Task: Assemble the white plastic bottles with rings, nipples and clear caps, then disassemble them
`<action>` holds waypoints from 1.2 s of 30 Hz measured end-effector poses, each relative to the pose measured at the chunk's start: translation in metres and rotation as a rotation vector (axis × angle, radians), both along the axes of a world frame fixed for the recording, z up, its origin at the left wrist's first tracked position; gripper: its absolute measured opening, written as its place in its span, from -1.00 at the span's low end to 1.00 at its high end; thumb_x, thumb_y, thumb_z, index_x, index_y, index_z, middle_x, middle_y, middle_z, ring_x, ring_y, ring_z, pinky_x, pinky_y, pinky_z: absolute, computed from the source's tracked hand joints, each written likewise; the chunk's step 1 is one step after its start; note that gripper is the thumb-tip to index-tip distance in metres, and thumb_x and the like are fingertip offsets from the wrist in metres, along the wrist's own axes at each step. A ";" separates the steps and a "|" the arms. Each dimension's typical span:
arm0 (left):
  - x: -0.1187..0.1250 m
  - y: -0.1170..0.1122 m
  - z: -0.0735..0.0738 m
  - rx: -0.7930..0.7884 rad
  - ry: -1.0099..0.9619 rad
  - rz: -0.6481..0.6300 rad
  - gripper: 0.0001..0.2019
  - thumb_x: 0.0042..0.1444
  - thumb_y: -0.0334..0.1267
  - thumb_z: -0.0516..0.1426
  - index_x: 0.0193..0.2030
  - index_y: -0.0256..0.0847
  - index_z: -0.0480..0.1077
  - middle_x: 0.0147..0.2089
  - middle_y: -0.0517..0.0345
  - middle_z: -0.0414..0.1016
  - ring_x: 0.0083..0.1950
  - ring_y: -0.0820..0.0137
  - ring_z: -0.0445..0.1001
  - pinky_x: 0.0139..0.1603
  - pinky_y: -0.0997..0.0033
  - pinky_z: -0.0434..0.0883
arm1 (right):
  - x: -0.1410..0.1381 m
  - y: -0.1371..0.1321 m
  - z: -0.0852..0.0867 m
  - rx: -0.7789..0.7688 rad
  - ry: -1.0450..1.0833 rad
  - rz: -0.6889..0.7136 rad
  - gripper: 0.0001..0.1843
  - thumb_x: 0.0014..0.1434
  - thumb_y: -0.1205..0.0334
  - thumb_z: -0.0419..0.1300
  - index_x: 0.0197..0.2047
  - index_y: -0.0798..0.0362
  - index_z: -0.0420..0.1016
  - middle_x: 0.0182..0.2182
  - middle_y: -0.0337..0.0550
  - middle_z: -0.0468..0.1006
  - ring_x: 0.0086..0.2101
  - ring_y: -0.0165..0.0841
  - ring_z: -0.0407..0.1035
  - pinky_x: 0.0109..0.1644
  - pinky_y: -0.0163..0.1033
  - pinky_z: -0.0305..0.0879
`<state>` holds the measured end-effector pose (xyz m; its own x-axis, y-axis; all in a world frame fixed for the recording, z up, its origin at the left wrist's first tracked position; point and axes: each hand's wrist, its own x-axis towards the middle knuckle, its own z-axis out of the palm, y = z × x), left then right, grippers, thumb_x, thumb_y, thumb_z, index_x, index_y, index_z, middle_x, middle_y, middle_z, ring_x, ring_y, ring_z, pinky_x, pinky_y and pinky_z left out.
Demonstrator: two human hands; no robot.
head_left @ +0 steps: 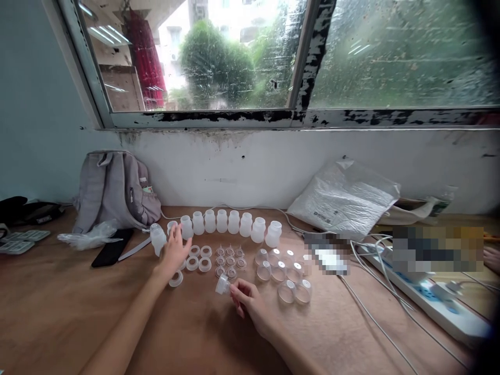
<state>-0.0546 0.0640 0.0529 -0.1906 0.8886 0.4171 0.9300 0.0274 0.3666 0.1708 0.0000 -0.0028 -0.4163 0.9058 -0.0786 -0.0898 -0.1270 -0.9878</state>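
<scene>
My left hand (174, 251) reaches forward over the wooden table (58, 312), fingers apart, right beside a small translucent bottle (158, 238) at the left end of a row of several like bottles (233, 222). My right hand (250, 302) pinches a small clear plastic part (222, 285) at its fingertips. Between the hands lie white rings (198, 258), one stray ring (175, 279), small clear valve pieces (230, 260) and clear dome caps (282, 275).
A grey backpack (115, 190) leans on the wall at the left, with a crumpled plastic bag (88, 237) and a black phone (112, 248) in front. A white plastic package (346, 198), white cables (371, 312) and a power strip (433, 302) lie on the right.
</scene>
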 end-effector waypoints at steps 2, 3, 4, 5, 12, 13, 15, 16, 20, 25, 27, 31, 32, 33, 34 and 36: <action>-0.010 0.012 0.002 -0.032 0.052 0.075 -0.52 0.10 -0.22 -0.06 0.16 -0.36 0.01 0.19 -0.25 0.07 0.06 0.10 0.28 -0.12 0.21 0.31 | 0.000 -0.001 0.000 0.002 0.000 -0.002 -0.58 -0.04 -0.13 0.11 -0.56 0.06 0.14 -0.72 -0.44 0.17 -0.76 -0.61 -0.03 -0.68 -0.41 -0.18; -0.012 0.016 0.003 -0.058 0.074 0.094 -0.53 0.11 -0.23 -0.07 0.16 -0.36 0.01 0.17 -0.25 0.10 0.01 0.10 0.33 -0.15 0.22 0.32 | 0.000 -0.001 0.001 0.003 0.002 -0.004 -0.58 -0.03 -0.12 0.11 -0.56 0.06 0.15 -0.72 -0.44 0.17 -0.77 -0.61 -0.02 -0.68 -0.41 -0.18; -0.013 0.018 0.004 -0.082 0.091 0.099 -0.55 0.12 -0.25 -0.08 0.15 -0.35 0.03 0.15 -0.24 0.14 -0.05 0.12 0.38 -0.18 0.24 0.33 | 0.000 -0.001 0.001 0.003 0.005 -0.006 -0.59 -0.03 -0.11 0.11 -0.56 0.06 0.15 -0.72 -0.44 0.18 -0.77 -0.61 -0.02 -0.68 -0.41 -0.18; -0.013 0.019 0.004 -0.096 0.104 0.095 -0.58 0.12 -0.26 -0.09 0.13 -0.33 0.07 0.10 -0.21 0.21 -0.11 0.14 0.41 -0.22 0.26 0.34 | 0.000 -0.002 0.001 0.002 0.009 -0.008 -0.60 -0.03 -0.10 0.12 -0.56 0.06 0.15 -0.73 -0.45 0.18 -0.77 -0.60 -0.02 -0.68 -0.41 -0.18; -0.005 0.002 0.000 0.048 0.138 0.027 -0.72 0.18 -0.30 -0.15 -0.03 -0.21 0.23 -0.08 0.00 0.37 -0.23 0.28 0.44 -0.38 0.43 0.30 | 0.001 -0.002 0.000 0.011 0.017 -0.015 -0.64 -0.01 -0.05 0.13 -0.54 0.07 0.16 -0.75 -0.46 0.17 -0.78 -0.61 -0.03 -0.69 -0.41 -0.22; -0.005 -0.003 0.001 0.121 0.136 0.018 -0.73 0.19 -0.29 -0.16 -0.04 -0.21 0.24 -0.09 0.00 0.37 -0.21 0.29 0.43 -0.37 0.45 0.30 | 0.001 -0.002 -0.001 0.010 0.019 -0.014 -0.64 -0.01 -0.04 0.13 -0.54 0.07 0.16 -0.75 -0.46 0.17 -0.78 -0.61 -0.02 -0.69 -0.41 -0.21; -0.004 -0.015 0.002 0.272 0.116 -0.028 -0.74 0.20 -0.28 -0.16 -0.07 -0.21 0.25 -0.13 0.02 0.38 -0.19 0.32 0.41 -0.33 0.47 0.30 | 0.001 -0.001 -0.002 0.005 0.027 -0.014 -0.63 -0.01 -0.05 0.13 -0.53 0.07 0.16 -0.73 -0.46 0.18 -0.78 -0.61 -0.02 -0.69 -0.41 -0.20; -0.003 -0.022 0.003 0.326 0.099 -0.075 -0.75 0.19 -0.29 -0.15 -0.08 -0.21 0.25 -0.15 0.04 0.38 -0.20 0.34 0.40 -0.31 0.48 0.30 | 0.001 -0.001 -0.003 0.005 0.032 -0.012 -0.63 -0.01 -0.05 0.13 -0.53 0.07 0.17 -0.73 -0.46 0.18 -0.78 -0.61 -0.02 -0.69 -0.42 -0.20; 0.005 -0.047 -0.003 0.434 0.048 -0.395 -0.81 0.15 -0.37 -0.08 -0.12 -0.20 0.25 -0.26 0.11 0.39 -0.32 0.44 0.39 -0.32 0.51 0.31 | 0.001 0.001 -0.005 0.002 0.074 -0.028 -0.64 0.03 -0.07 0.10 -0.50 0.08 0.19 -0.72 -0.44 0.18 -0.77 -0.61 0.00 -0.69 -0.42 -0.18; 0.021 -0.063 -0.025 0.476 0.070 -0.819 -0.78 0.09 -0.48 -0.06 -0.15 -0.20 0.25 -0.30 0.12 0.39 -0.34 0.48 0.38 -0.34 0.52 0.31 | 0.001 0.002 -0.006 -0.024 0.104 -0.103 -0.62 0.01 -0.10 0.10 -0.47 0.09 0.24 -0.68 -0.41 0.20 -0.77 -0.60 0.06 -0.70 -0.42 -0.12; 0.027 -0.064 -0.033 0.455 0.046 -0.844 -0.76 0.08 -0.50 -0.07 -0.14 -0.21 0.24 -0.31 0.12 0.38 -0.34 0.48 0.37 -0.34 0.53 0.31 | 0.001 0.002 -0.007 -0.029 0.115 -0.113 -0.63 0.00 -0.09 0.12 -0.47 0.08 0.23 -0.66 -0.40 0.21 -0.76 -0.59 0.10 -0.70 -0.43 -0.08; 0.037 -0.065 -0.047 0.408 0.018 -0.836 -0.75 0.09 -0.37 -0.02 -0.06 -0.20 0.22 -0.23 0.04 0.34 -0.22 0.38 0.35 -0.23 0.40 0.34 | 0.000 0.002 -0.009 -0.025 0.155 -0.103 -0.68 0.00 -0.03 0.15 -0.43 0.07 0.24 -0.60 -0.37 0.26 -0.73 -0.58 0.13 -0.69 -0.43 0.04; 0.040 -0.065 -0.050 0.383 0.009 -0.833 -0.70 0.07 -0.30 0.02 -0.02 -0.20 0.20 -0.17 0.00 0.31 -0.16 0.33 0.34 -0.18 0.35 0.35 | -0.001 0.002 -0.009 -0.024 0.162 -0.104 -0.68 0.00 -0.02 0.15 -0.42 0.07 0.25 -0.60 -0.37 0.27 -0.73 -0.58 0.13 -0.69 -0.43 0.06; 0.043 -0.065 -0.053 0.357 -0.013 -0.825 -0.64 0.05 -0.25 0.06 0.02 -0.20 0.17 -0.09 -0.04 0.27 -0.10 0.29 0.32 -0.14 0.30 0.34 | -0.001 0.002 -0.009 -0.023 0.165 -0.110 -0.68 0.00 -0.03 0.15 -0.41 0.07 0.25 -0.59 -0.36 0.28 -0.73 -0.58 0.13 -0.70 -0.42 0.07; 0.045 -0.066 -0.056 0.328 -0.045 -0.817 -0.58 0.02 -0.22 0.08 0.05 -0.19 0.14 -0.02 -0.08 0.21 -0.05 0.26 0.29 -0.09 0.26 0.33 | -0.002 0.003 -0.009 -0.019 0.163 -0.125 -0.68 -0.01 -0.03 0.15 -0.41 0.07 0.26 -0.59 -0.36 0.29 -0.73 -0.58 0.13 -0.70 -0.42 0.08; 0.050 -0.067 -0.060 0.253 -0.130 -0.802 -0.50 -0.01 -0.23 0.11 0.09 -0.16 0.09 0.08 -0.11 0.10 0.03 0.23 0.24 -0.02 0.20 0.31 | -0.001 0.004 -0.008 0.003 0.133 -0.177 -0.67 -0.01 -0.04 0.15 -0.41 0.07 0.27 -0.56 -0.32 0.34 -0.73 -0.57 0.15 -0.68 -0.40 0.11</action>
<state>-0.0043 -0.0027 -0.0071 0.3969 0.6584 0.6395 0.5830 -0.7190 0.3784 0.1695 0.0039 -0.0108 -0.2572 0.9659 -0.0313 -0.2399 -0.0952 -0.9661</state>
